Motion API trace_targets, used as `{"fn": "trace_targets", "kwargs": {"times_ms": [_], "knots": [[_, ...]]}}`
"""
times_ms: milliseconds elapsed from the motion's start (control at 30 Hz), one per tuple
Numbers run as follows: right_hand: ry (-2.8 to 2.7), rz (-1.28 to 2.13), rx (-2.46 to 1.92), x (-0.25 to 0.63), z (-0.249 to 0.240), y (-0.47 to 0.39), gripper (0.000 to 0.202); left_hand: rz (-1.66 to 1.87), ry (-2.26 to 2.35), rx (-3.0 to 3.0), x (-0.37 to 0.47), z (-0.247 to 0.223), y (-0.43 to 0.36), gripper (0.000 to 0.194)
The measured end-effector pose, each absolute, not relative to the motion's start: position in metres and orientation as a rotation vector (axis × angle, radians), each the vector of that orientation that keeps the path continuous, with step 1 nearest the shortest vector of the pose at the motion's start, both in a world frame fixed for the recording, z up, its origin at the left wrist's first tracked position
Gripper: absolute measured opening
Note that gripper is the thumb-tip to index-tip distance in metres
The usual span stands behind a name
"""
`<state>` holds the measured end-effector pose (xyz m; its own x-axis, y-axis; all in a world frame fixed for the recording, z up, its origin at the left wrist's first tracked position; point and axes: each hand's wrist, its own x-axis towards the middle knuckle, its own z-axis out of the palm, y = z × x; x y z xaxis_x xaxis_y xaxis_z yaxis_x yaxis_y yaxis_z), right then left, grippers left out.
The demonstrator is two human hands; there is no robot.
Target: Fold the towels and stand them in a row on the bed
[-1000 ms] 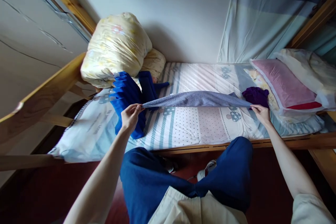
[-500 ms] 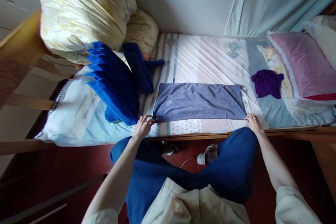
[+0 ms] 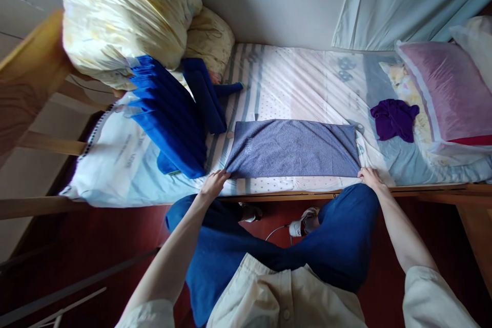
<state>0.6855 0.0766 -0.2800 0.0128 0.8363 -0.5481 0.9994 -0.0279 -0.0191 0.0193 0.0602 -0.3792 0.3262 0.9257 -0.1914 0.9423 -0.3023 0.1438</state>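
A grey-purple towel lies spread lengthwise across the bed in front of me. Its near left corner is pinched by my left hand, and its near right corner by my right hand. Pale lettering on the towel's left part is blurred. The near edge is drawn fairly straight between my hands, with a slanting crease at each end. Left of the towel are folded bright blue cloths, leaning in a row, and a darker blue folded cloth. A crumpled purple cloth lies to the right.
Large yellowish bundles are piled at the back left beside a wooden post. A pink cushion in clear wrapping sits at the right. The bed's wooden edge runs just above my knees. A pale curtain hangs behind.
The towel's near edge looks pulled straighter and slightly closer to me, with deeper creases at its corners. My view has shifted a little. Both hands still hold the corners.
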Motion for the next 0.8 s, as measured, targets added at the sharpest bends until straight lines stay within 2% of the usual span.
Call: {"fn": "trace_targets", "kwargs": {"times_ms": [167,333,467,567,700,800], "knots": [[1.843,-0.665,2.004,0.685,-0.276,0.074,0.018,-0.116,1.702,2.33,0.02,-0.374,0.048,0.043],[1.853,-0.63,1.963,0.684,-0.274,0.074,0.017,-0.159,1.752,2.247,0.038,-0.363,0.042,0.031],[1.723,-0.585,1.88,0.661,-0.27,0.09,0.019,-0.22,1.795,2.193,0.062,-0.352,0.063,0.029],[1.75,-0.553,1.892,0.62,-0.269,0.11,0.023,-0.054,1.777,2.234,0.1,-0.347,0.096,0.032],[2.131,-0.856,1.989,0.526,-0.28,0.132,0.038,0.445,1.793,2.187,0.175,-0.357,0.124,0.044],[2.412,-1.253,2.038,0.435,-0.301,0.138,0.053,0.585,1.866,2.054,0.218,-0.383,0.116,0.051]]}}
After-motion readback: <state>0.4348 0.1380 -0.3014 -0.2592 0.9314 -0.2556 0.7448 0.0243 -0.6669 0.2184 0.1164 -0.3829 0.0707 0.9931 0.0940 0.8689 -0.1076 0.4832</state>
